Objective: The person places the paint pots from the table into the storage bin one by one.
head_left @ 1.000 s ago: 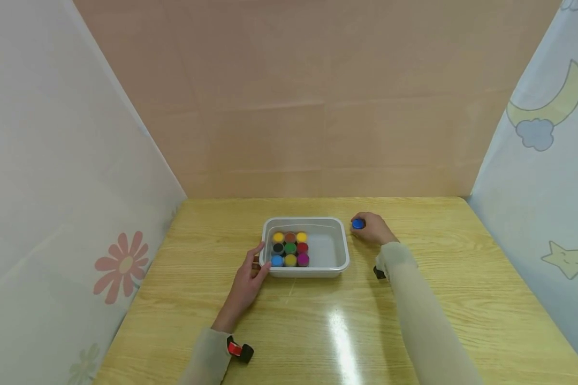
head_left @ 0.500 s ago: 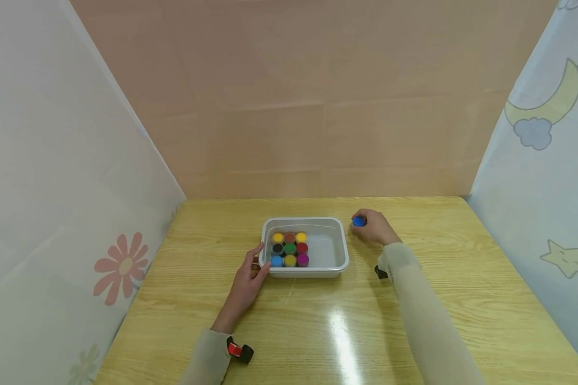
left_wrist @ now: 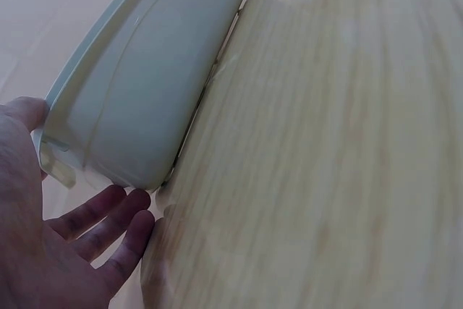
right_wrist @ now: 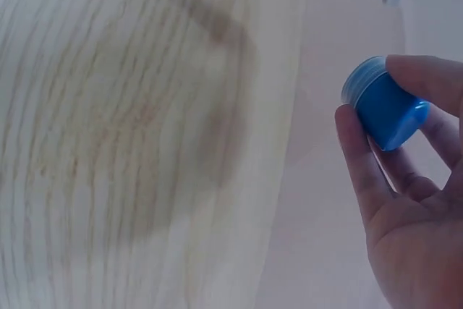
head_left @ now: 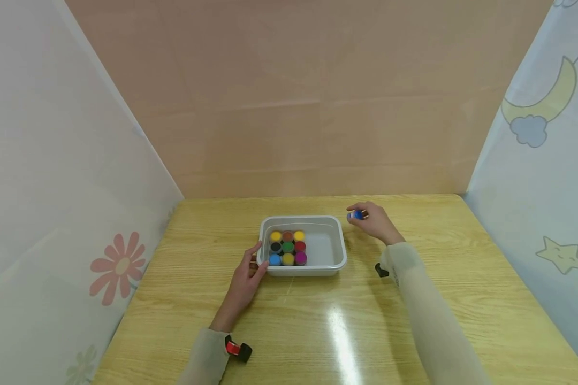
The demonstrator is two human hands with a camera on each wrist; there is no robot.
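Observation:
My right hand [head_left: 377, 222] pinches a small blue paint pot [head_left: 355, 215] between thumb and fingers, just off the right rear of a white plastic tub [head_left: 324, 247]. In the right wrist view the blue paint pot [right_wrist: 389, 110] is tilted on its side, its clear rim pointing up and left, above the wooden surface. My left hand [head_left: 243, 277] holds the tub's left front corner, thumb at the rim. In the left wrist view the tub [left_wrist: 152, 85] stands on the table, with the other fingers spread along its end wall.
Inside the tub's left side, several paint pots [head_left: 287, 247] stand in neat rows, in yellow, brown, black, green, red, light blue and purple. A wooden table [head_left: 298, 331] lies beneath, with a brown backdrop [head_left: 270, 107] behind and printed white sheets [head_left: 525, 176] on both sides.
My right hand has lifted the blue paint pot and tilted it, moving slightly up and back. The left hand stays on the tub; the pots inside keep their places.

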